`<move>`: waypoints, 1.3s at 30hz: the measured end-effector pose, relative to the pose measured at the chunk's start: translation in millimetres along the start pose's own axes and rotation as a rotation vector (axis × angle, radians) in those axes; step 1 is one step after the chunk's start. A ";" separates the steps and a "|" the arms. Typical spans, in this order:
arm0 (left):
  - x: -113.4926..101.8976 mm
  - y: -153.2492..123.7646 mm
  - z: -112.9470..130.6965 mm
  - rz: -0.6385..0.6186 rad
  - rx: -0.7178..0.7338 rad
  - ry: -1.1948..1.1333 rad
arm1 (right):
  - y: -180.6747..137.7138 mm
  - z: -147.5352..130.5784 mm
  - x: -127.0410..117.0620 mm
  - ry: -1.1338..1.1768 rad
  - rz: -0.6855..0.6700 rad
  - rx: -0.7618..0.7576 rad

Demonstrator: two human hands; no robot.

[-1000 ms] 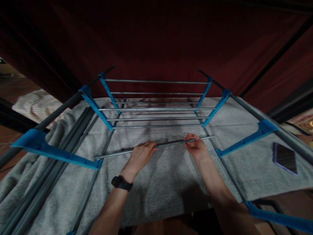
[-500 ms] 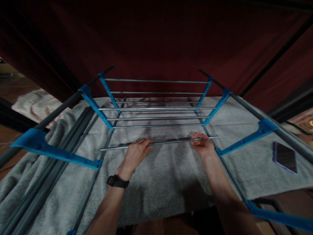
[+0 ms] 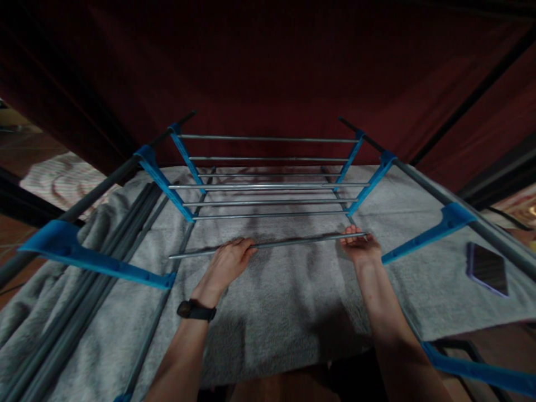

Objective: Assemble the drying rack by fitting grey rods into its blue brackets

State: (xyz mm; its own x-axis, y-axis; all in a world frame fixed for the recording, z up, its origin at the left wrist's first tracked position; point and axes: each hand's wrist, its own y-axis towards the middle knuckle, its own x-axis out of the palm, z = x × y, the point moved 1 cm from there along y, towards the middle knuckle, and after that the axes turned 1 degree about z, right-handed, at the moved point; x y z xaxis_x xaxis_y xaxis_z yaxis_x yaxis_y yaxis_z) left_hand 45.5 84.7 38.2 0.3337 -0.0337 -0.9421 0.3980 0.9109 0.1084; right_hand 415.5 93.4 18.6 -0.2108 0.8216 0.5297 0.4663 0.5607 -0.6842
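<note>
A thin grey metal rod (image 3: 293,242) lies crosswise between my hands, low over the cloth. My left hand (image 3: 231,259) is closed round its left part, with a dark watch on the wrist. Near the rod's right end, my right hand (image 3: 360,244) holds it with the palm turned up. The rod's left tip reaches past the left side pole. Around my hands stands a rack frame with blue plastic brackets, a left one (image 3: 100,259) and a right one (image 3: 427,234). Farther back, several rods such as this crossbar (image 3: 268,187) join two more bracket pairs.
A grey towel (image 3: 285,312) covers the surface beneath the rack. Several loose grey tubes (image 3: 96,301) lie together on the left. On the right rests a phone (image 3: 488,268). A dark red curtain (image 3: 268,72) hangs behind, and another blue bracket (image 3: 477,368) is at lower right.
My right hand has slid right along the rod to its right end. My left hand and the rod have shifted slightly left. The rack stays where it was.
</note>
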 end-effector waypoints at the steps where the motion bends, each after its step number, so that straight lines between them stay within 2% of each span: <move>1: 0.0 -0.2 -0.6 0.000 -0.001 -0.002 | 1.0 -0.9 -0.5 0.002 0.002 -0.005; 12: -6.0 -2.9 -2.9 0.028 -0.044 0.026 | 14.1 -9.0 -4.3 -0.002 -0.052 -0.077; 26: -6.5 -1.2 0.5 0.039 -0.015 0.017 | 11.4 -8.2 -2.0 -0.002 -0.055 -0.076; 39: -4.1 -1.1 1.8 0.024 0.006 0.025 | 13.4 -0.7 -0.5 -0.030 -0.144 -0.050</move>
State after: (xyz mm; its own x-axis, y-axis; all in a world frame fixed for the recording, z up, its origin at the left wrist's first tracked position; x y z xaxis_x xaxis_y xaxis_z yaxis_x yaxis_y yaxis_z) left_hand 45.2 83.1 42.5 0.3219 -0.0016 -0.9468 0.3953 0.9089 0.1329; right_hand 422.4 100.5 9.6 -0.3040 0.7361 0.6048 0.4716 0.6679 -0.5758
